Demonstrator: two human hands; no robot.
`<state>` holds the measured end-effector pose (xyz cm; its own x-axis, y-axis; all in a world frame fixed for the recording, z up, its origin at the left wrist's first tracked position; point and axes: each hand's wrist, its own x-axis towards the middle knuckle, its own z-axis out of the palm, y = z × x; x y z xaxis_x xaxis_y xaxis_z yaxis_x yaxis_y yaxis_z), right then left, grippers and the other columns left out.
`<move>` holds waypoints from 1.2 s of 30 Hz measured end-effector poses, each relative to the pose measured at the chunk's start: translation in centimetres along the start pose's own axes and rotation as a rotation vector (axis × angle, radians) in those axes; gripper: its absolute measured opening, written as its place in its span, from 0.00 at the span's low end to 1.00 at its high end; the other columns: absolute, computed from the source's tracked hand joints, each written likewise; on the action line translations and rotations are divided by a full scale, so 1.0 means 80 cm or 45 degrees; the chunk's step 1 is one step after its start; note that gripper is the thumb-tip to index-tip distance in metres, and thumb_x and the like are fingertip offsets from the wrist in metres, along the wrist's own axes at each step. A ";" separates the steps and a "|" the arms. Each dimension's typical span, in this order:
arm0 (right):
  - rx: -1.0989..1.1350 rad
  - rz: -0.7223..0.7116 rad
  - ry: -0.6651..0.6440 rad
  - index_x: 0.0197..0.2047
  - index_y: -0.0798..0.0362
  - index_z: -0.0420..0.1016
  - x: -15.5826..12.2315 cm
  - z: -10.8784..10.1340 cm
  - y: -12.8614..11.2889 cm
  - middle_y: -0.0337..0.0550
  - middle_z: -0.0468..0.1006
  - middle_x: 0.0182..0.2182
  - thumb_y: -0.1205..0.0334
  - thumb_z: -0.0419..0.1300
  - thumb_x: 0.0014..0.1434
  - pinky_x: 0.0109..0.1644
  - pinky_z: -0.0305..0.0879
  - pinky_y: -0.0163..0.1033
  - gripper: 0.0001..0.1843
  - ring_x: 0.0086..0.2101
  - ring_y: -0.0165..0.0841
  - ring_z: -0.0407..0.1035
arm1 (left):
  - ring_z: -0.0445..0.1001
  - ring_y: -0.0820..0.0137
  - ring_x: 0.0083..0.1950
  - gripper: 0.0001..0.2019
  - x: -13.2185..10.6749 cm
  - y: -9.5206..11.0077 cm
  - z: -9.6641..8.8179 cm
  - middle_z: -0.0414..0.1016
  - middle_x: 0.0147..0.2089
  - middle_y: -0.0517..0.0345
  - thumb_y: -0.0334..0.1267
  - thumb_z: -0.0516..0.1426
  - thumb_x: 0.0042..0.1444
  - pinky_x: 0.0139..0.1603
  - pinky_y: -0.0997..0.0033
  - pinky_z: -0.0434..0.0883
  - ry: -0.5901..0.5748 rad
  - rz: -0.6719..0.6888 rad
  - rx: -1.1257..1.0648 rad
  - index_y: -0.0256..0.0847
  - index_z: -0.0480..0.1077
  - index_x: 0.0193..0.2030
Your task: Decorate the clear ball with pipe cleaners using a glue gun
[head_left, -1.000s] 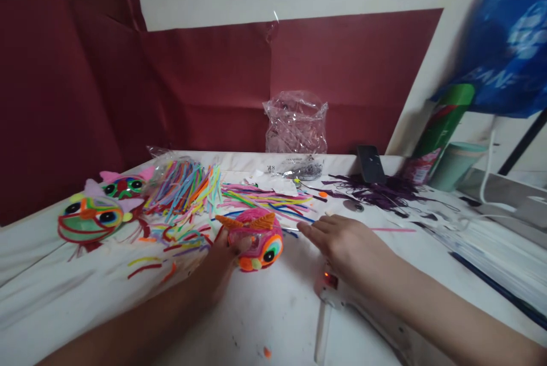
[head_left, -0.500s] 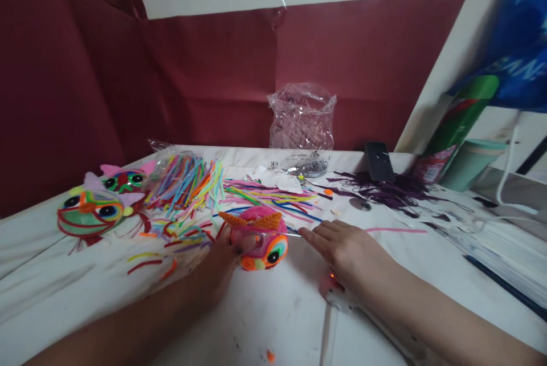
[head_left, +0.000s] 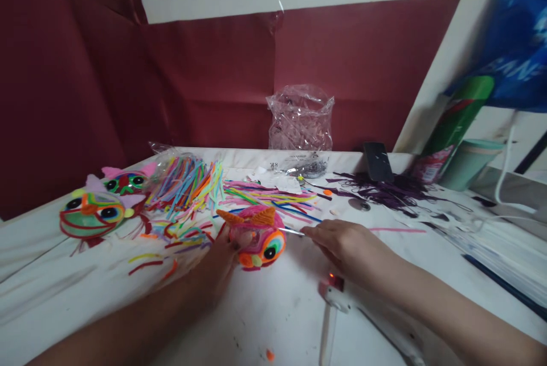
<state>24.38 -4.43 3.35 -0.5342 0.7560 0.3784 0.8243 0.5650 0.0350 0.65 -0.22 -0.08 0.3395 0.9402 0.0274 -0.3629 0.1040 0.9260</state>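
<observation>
My left hand [head_left: 222, 260] grips a small pink and orange owl-like ball figure [head_left: 258, 238] made of pipe cleaners, holding it on the white table [head_left: 85, 292]. My right hand [head_left: 342, 243] lies just right of the figure, fingers pinched on a thin strand [head_left: 293, 231] that reaches toward the figure. A white glue gun [head_left: 331, 297] with a red light lies under my right forearm.
Two finished owl figures [head_left: 92, 215] sit at the left. Piles of coloured pipe cleaner pieces [head_left: 188, 183] and purple strands [head_left: 384, 189] cover the table's back. A crumpled clear bag [head_left: 301, 118], a dark phone [head_left: 376, 161], a green can [head_left: 453, 126] and a teal cup [head_left: 468, 163] stand behind.
My right hand's flat fingers have closed into a pinch on a thin strand beside the figure. My left hand keeps its hold on the figure.
</observation>
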 end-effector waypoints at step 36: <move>0.481 0.126 -0.240 0.34 0.53 0.74 -0.009 -0.032 -0.041 0.43 0.78 0.25 0.71 0.51 0.57 0.29 0.60 0.32 0.11 0.24 0.31 0.70 | 0.65 0.70 0.26 0.13 -0.027 0.041 -0.008 0.66 0.23 0.62 0.42 0.50 0.58 0.30 0.71 0.61 0.299 0.866 1.424 0.43 0.64 0.25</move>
<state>22.55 -7.63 5.33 -0.5098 0.8400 0.1857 0.7654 0.5415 -0.3477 -1.81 -1.68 2.65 0.1777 0.7437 0.6445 0.5431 -0.6203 0.5659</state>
